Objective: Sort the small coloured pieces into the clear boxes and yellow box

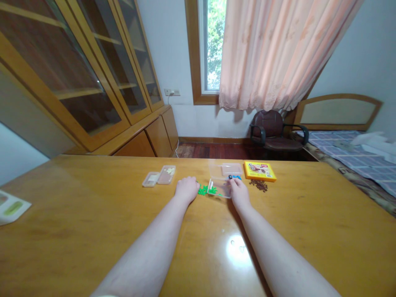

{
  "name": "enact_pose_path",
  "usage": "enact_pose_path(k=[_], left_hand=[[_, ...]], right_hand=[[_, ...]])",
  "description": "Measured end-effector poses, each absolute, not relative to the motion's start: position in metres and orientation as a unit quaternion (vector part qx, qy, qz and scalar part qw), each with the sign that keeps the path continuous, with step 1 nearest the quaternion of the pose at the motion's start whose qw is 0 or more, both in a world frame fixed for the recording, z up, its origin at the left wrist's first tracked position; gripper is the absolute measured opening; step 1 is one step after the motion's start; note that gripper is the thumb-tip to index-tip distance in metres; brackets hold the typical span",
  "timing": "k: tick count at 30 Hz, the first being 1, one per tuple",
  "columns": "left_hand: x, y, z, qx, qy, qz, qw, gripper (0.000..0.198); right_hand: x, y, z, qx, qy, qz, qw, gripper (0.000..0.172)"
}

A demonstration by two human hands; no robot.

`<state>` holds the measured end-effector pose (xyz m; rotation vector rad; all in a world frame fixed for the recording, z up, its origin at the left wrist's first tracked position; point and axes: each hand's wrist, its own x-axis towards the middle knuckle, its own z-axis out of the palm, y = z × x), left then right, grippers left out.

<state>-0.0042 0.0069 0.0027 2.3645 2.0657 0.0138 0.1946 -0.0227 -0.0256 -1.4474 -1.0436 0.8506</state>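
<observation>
Bare forearms cross the wooden table — right hand pinching a clear plastic box near the far edge, left hand curled beside loose green pieces, its grip impossible to tell — with a yellow carton toward the far right corner.

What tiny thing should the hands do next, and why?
Maybe the left hand should push some loose green pieces into the clear box: that hand is beside them on the table, the right hand holds the box close by, and it already has green ones inside.
</observation>
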Motion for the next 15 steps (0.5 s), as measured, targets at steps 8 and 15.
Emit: enact_pose_path(k=[8,15], left_hand=[[-0.001,0.004,0.014,0.755,0.651,0.079,-0.002,0.026],[0.009,-0.008,0.02,0.87,0.458,0.175,0.041,0.021]], right_hand=[[0.195,-0.022,-0.027,-0.608,-0.447,0.356,0.551,0.037],[0.195,-0.021,-0.029,-0.599,-0.459,0.349,0.555,0.033]])
